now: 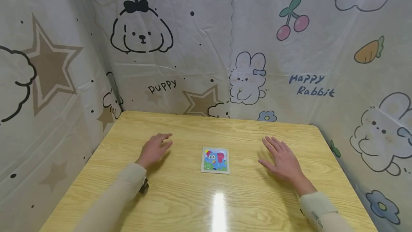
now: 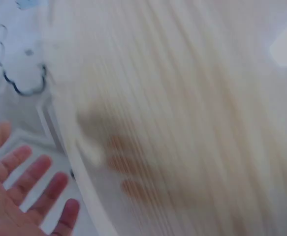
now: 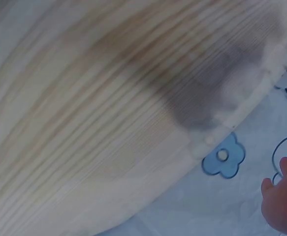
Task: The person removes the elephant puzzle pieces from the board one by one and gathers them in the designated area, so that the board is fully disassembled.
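At the far left of the head picture, a big brown star point(image 1: 49, 68) is on the pale cloth point(image 1: 199, 46). Next comes the left hand point(image 1: 155, 150), left of the middle, over the yellow wood table point(image 1: 180, 203). Its fingers are loose, and the left wrist picture shows them spread wide. A dark band point(image 1: 143, 187) sits by its sleeve point(image 1: 128, 180).

The little square picture board point(image 1: 215, 160) lies flat on the table, just below the middle of the frame, between the two hands and apart from both. It shows a blue elephant and has a pale edge.

Right of the middle is the right hand point(image 1: 283, 160), with its fingers long and its thumb out wide. At the right edge, a rabbit drawing point(image 1: 383, 135) is on the cloth.
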A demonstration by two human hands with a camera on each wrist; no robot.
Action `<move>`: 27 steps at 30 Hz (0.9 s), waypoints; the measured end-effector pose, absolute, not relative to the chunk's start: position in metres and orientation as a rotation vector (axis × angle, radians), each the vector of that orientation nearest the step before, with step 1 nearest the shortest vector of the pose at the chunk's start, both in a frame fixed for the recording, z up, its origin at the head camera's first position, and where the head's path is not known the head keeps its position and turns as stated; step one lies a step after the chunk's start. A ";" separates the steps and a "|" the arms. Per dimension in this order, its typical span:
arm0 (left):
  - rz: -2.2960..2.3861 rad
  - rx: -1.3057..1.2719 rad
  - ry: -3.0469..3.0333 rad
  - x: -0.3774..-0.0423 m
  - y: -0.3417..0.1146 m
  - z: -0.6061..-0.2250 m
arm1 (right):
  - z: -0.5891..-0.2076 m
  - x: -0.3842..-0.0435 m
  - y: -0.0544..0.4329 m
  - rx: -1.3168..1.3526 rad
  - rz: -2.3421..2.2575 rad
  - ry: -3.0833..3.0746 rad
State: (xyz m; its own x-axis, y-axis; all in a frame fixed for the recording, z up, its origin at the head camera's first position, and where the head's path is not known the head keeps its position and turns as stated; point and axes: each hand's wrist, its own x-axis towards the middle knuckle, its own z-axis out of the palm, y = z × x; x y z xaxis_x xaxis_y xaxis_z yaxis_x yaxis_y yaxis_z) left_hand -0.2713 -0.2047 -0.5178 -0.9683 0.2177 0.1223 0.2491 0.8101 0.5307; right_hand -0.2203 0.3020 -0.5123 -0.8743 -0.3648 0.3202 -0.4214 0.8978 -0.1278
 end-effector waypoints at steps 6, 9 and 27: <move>-1.200 -0.384 -2.913 -0.269 -0.164 -0.522 | -0.511 -0.222 0.267 0.572 0.504 -2.889; -1.298 -0.360 -2.896 -0.268 -0.144 -0.528 | -0.514 -0.225 0.252 0.575 0.580 -2.920; -1.399 -0.292 -2.915 -0.271 -0.086 -0.539 | -0.525 -0.234 0.192 0.613 0.721 -3.141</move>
